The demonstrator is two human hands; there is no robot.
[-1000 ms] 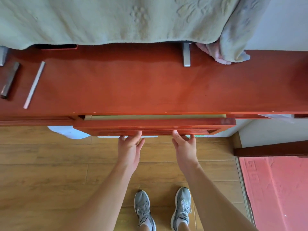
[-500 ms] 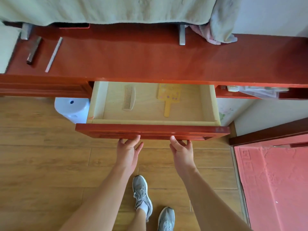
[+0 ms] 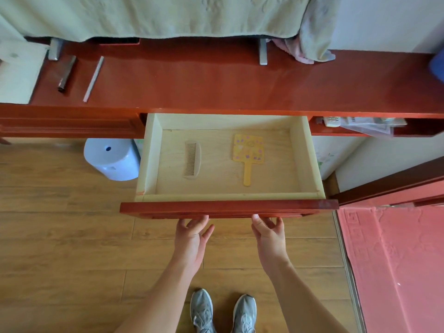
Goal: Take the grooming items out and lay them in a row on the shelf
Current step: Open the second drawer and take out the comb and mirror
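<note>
Drawer (image 3: 229,207) is open, but comb (image 3: 192,159) and yellow hand mirror (image 3: 248,153) are inside; shelf (image 3: 216,85) has neither. Left hand (image 3: 191,239) and right hand (image 3: 270,239) loose, holding nothing.

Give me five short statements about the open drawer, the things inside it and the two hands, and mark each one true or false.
1. The pale wooden drawer is pulled open. True.
2. The light wooden comb lies to the right of the yellow flowered hand mirror. False: it lies to the left.
3. The left hand holds the comb. False: it is empty, at the red drawer front.
4. The right hand is also at the drawer front. True.
5. The mirror lies on the red shelf top. False: it is inside the drawer.
</note>
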